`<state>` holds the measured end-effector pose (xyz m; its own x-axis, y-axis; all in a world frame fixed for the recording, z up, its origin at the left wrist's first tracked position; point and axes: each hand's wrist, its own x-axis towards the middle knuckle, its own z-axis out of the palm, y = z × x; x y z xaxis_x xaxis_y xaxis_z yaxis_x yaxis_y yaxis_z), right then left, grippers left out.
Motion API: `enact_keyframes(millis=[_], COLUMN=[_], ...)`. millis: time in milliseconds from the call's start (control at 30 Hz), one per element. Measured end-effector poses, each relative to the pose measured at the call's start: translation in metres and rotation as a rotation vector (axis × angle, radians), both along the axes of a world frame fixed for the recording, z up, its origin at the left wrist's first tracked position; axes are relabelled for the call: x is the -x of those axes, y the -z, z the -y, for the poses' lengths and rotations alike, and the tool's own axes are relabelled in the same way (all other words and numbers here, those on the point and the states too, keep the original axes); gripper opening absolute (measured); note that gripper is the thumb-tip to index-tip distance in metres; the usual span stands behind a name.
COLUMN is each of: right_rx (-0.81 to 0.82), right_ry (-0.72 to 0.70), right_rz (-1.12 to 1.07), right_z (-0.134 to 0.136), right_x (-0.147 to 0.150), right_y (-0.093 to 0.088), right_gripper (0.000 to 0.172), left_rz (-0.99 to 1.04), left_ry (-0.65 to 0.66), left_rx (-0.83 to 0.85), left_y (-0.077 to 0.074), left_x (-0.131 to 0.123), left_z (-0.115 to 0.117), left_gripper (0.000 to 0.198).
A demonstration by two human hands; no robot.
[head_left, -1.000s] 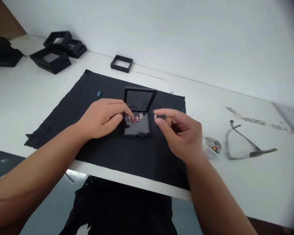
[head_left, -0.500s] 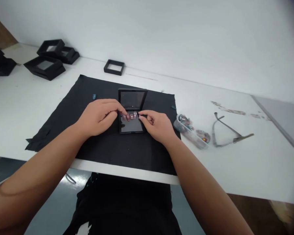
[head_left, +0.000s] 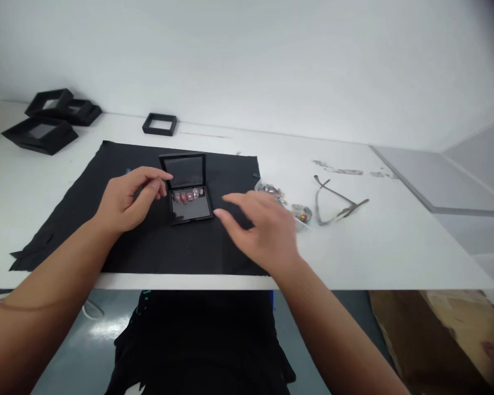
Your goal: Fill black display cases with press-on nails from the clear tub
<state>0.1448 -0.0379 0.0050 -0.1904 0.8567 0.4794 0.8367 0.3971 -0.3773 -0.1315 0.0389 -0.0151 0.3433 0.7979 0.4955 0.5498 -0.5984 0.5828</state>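
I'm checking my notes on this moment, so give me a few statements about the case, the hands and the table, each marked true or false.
1. The black case lies open on the black cloth. True.
2. The right hand holds the case. False: it hovers open to the right of it, with nothing in it.
3. The left hand is to the left of the case. True.
4. The grey tool lies on the cloth. False: it lies on the white table, right of the clear container.
5. A row of small pink pieces sits in the case by the hinge. True.
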Motion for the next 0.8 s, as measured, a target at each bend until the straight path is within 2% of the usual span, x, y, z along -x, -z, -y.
enact_keyframes(millis=[67,100,167,267,467,600,700,800], right_rx=[-0.113,-0.091,0.071,0.287,0.426,0.403,0.468,0.538], right_ry=[0.219,0.320,0.409,0.349,0.296,0.344,0.322,0.313], right_rz=[0.111,0.148,0.148,0.085,-0.063,0.056,0.146,0.191], right_z=[0.007,0.008,0.009,0.015,0.030,0.006,-0.019,-0.035], right_x=[-0.023,-0.033,-0.049,-0.061,-0.079,-0.089,-0.092,-0.094], right_y=[-0.002,-0.002,-0.002,-0.003,-0.024,-0.027,-0.020,-0.012], right_gripper=[0.041,0.045,0.046,0.037,0.041,0.031,0.021,0.021], left_rz=[0.012,0.015,0.019,0.029,0.062,0.004,-0.038,-0.058], left_ry=[0.017,0.022,0.029,0.031,0.018,0.009,0.009,0.008], left_rx=[0.022,0.030,0.029,0.020,-0.004,-0.027,-0.051,-0.060], left_y=[0.001,0.001,0.002,0.001,-0.001,0.000,0.000,-0.001], left_x=[-0.002,-0.003,-0.004,-0.005,-0.005,-0.003,-0.001,0.000], left_z=[0.002,0.003,0.004,0.006,0.008,0.006,0.005,0.005], left_gripper=[0.027,0.028,0.028,0.028,0.028,0.027,0.026,0.027])
